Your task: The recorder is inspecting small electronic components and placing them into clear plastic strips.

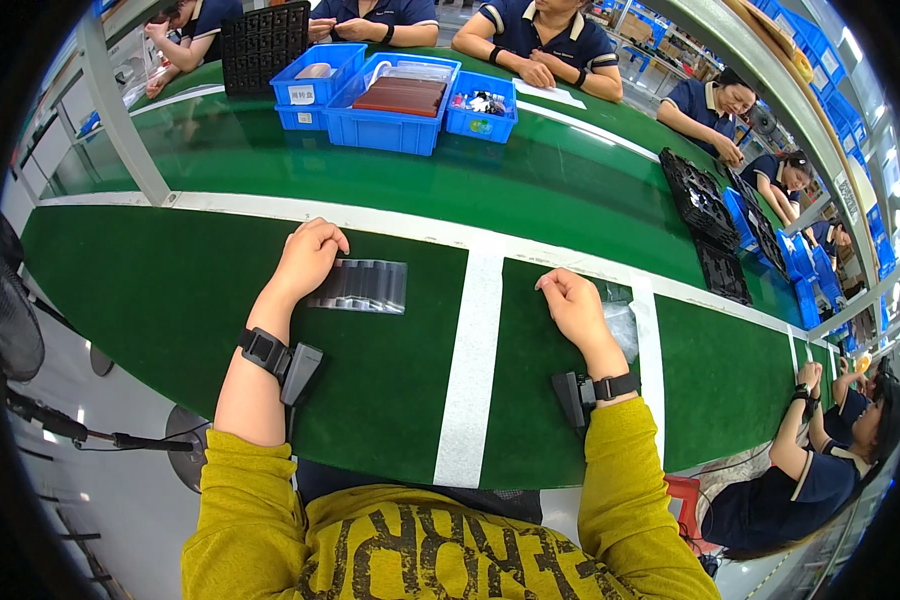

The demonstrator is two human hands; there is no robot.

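Note:
My left hand (313, 257) hovers over or rests on the green mat, its fingers curled in and their tips turned away from view. Close by its right side lies a flat clear packet (362, 286) with a row of dark, shiny strips in it. On the far side of a white stripe is my right hand (573, 305), thumb and fingers drawn together in a pinch; anything between them is too small to make out. Partly behind that hand lies a crumpled clear plastic bag (622, 328). Each wrist wears a black strap with a small dark box.
Along the far edge runs a white rail (370, 222), and a grey post (120, 110) rises at left. Beyond it, a green belt carries blue bins (382, 130) and black trays (692, 195). Several co-workers sit across and along the line; one person (810, 475) is close at right.

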